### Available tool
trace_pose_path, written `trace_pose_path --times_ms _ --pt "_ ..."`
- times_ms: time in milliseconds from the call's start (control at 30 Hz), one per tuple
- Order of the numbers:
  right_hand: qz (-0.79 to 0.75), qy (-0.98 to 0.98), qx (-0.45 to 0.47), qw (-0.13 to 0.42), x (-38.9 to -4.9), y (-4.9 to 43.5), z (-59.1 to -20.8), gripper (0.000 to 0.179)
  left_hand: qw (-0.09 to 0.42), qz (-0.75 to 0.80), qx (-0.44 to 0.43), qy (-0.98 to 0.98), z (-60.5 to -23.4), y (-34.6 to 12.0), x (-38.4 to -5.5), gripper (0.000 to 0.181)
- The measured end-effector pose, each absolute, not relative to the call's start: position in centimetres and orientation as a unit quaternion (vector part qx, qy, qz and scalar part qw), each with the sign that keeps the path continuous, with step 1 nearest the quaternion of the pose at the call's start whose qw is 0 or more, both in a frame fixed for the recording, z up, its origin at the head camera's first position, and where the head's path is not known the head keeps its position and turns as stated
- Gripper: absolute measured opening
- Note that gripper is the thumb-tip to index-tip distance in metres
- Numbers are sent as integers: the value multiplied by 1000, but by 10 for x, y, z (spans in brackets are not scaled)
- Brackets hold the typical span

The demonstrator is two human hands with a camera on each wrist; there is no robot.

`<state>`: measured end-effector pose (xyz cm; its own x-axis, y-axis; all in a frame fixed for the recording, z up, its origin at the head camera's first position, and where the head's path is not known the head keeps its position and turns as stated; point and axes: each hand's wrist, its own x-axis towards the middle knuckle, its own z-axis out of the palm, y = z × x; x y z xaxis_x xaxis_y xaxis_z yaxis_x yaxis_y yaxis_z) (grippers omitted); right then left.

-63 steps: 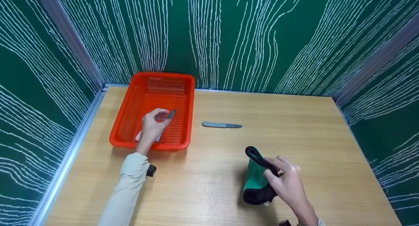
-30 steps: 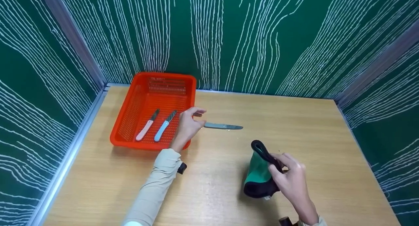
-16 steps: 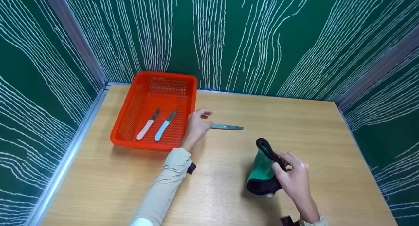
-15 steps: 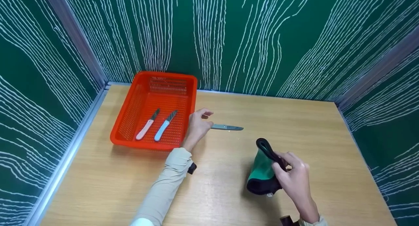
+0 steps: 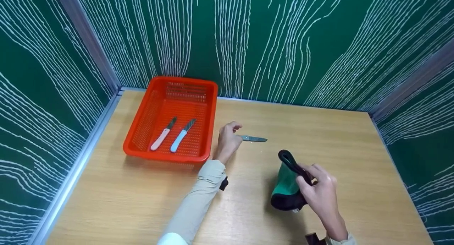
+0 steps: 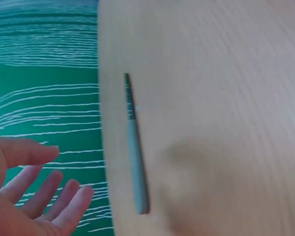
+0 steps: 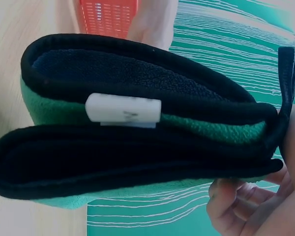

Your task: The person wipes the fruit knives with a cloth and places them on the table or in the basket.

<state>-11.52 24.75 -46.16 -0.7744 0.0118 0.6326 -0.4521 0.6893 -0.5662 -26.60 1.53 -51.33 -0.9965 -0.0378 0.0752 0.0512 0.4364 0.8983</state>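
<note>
A small knife with a grey-green handle (image 5: pixel 254 139) lies on the table right of the basket. My left hand (image 5: pixel 228 140) is over its handle end in the head view; the left wrist view shows loosely bent fingers (image 6: pixel 71 206) with a gap between them and the knife (image 6: pixel 137 167). On the right, my right hand (image 5: pixel 322 191) pinches a folded green cloth (image 5: pixel 286 181) with black edging by its upper edge. A white label (image 7: pixel 124 109) and a black loop (image 7: pixel 286 78) show on that cloth in the right wrist view.
A red plastic basket (image 5: pixel 127 145) stands at the back left. Inside it lie a pink-handled knife (image 5: pixel 161 138) and a light-blue-handled knife (image 5: pixel 178 141), side by side. Green walls with white lines (image 5: pixel 269 42) enclose the wooden table (image 5: pixel 142 202) on the back and sides.
My left hand has let go of the light-blue knife in the basket and moved right to the grey-green knife. The right hand keeps its pinch on the cloth.
</note>
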Motion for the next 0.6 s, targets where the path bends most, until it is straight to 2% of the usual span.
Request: trace_pose_path --times_ms 133,300,600 --pt "373 -867 126 305 -115 247 -463 28 57 -513 7 -856 -529 22 -270 41" --pt "369 -870 132 298 -116 247 -464 29 46 -462 30 -885 -543 26 -272 43" --pt "376 -868 141 291 -119 243 -466 29 -19 -355 -1 -935 -554 28 -282 46"
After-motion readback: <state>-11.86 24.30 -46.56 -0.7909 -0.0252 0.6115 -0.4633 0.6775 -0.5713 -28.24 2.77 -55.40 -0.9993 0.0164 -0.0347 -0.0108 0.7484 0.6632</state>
